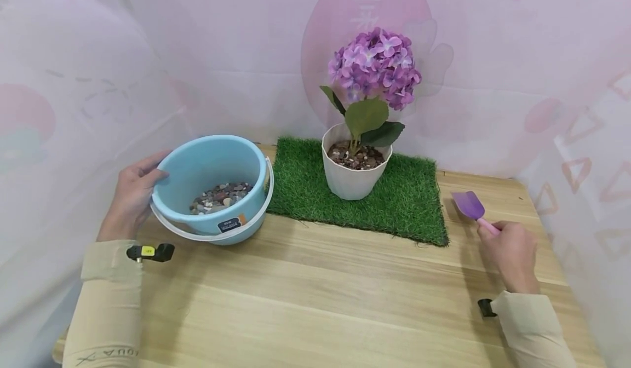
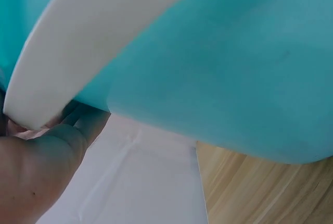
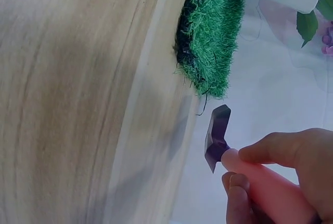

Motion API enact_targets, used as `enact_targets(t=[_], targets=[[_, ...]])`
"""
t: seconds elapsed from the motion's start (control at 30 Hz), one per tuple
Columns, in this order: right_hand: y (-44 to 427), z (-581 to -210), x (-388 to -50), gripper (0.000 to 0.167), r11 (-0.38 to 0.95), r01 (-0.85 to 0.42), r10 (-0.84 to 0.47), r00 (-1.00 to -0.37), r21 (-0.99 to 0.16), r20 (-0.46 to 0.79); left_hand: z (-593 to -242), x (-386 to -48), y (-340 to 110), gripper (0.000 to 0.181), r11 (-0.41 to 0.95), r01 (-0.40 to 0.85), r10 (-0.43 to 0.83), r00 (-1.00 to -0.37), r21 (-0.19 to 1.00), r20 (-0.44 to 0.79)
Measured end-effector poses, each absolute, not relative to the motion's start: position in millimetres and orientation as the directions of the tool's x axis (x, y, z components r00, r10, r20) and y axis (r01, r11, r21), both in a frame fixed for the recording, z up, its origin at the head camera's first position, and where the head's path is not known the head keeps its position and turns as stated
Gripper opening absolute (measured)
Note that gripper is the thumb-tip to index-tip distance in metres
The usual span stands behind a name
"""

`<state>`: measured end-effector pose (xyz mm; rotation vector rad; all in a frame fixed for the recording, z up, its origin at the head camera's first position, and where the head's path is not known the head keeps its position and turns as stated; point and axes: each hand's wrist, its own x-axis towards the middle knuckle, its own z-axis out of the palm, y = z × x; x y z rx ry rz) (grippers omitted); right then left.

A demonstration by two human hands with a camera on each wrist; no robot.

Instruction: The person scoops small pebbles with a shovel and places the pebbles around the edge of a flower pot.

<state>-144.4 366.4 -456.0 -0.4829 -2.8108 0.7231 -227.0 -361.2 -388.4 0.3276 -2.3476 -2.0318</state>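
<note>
Blue bucket (image 1: 212, 162): one, near the table (image 1: 315, 302)'s left edge, rim gripped in my left hand (image 1: 129, 193). Pebbles (image 1: 222, 198): a low layer inside. Purple scoop (image 1: 470, 206): one, near the right edge, held in my right hand (image 1: 510, 250). Status, judged: both implements secured; blade seemingly bare, scooping not begun. Also: white pot (image 1: 345, 179) with hydrangea (image 1: 374, 67), on turf mat (image 1: 300, 176) toward the back edge, partly between scoop and bucket.

Bucket (image 1: 217, 160) was left of centre in frame, pebbles (image 1: 224, 197) inside; flowerpot (image 1: 351, 180) stood on grass mat (image 1: 411, 203), upper centre; shovel (image 1: 470, 206) mid-right.
</note>
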Motion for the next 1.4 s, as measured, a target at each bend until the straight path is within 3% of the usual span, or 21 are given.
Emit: enact_targets(t=[0.27,1.1,1.4], targets=[[365.8,-455.0,-144.0,0.040,0.845,0.224,0.347,-0.921,-0.486,0.178,-389.1,-219.6,-357.7,0.054,0.251,-0.126,-0.154,-0.984,0.960,-0.089],[352.2,-438.5,-148.0,0.034,0.880,0.141,0.290,-0.916,-0.454,0.277,-393.6,-179.2,-327.0,0.053,0.026,0.056,-0.097,-0.994,0.998,0.059],[350.7,-436.6,-148.0,0.034,0.884,0.132,0.281,-0.917,-0.447,0.284,-395.7,-172.7,-307.4,0.052,0.092,0.056,-0.113,-0.991,0.994,0.066]])
